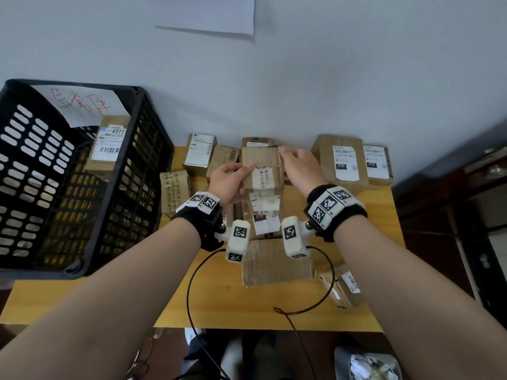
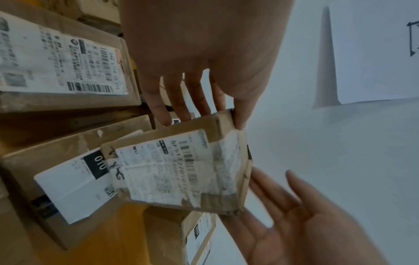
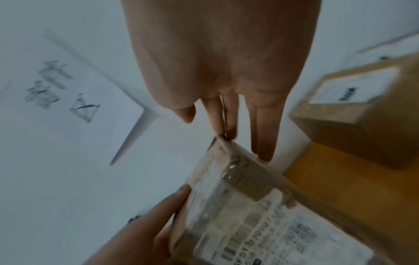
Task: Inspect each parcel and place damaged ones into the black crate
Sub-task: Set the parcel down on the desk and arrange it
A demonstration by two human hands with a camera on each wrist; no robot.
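While both hands (image 1: 227,182) (image 1: 300,167) grip one parcel (image 1: 262,167), other parcels (image 1: 340,160) crowd beside the black crate (image 1: 68,171).

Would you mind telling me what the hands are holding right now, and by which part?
A small cardboard parcel, raised above the table's other parcels: the left hand grips its left side, while the right hand holds its upper right corner.

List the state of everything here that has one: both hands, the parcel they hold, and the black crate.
left hand: grips the held parcel's left side.
right hand: fingers on its far right corner.
held parcel: lifted off the table, label crumpled.
black crate: upright, open, one labelled parcel inside.
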